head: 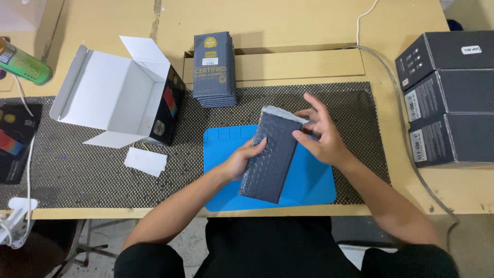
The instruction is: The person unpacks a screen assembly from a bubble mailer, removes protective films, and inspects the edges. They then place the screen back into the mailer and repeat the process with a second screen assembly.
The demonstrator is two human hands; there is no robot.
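While the left hand (241, 160) grips the dark bubble mailer (271, 154) by its edge above the blue mat (314, 183), right-hand fingers (303, 135) pinch its open top. Step: closing the mouth; next, likely folding the flap flat.

Colours and patterns, workbench

Dark grey bubble mailer (271, 157) with raised bubble texture and pale lining at its mouth. Bright blue mat (315, 183) beneath it. Black-and-tan dotted mesh mat (92, 175). Open box (121, 92) white inside, black outside with a red-orange patch. Three black boxes (450, 98) with white labels. Green can (23, 64).
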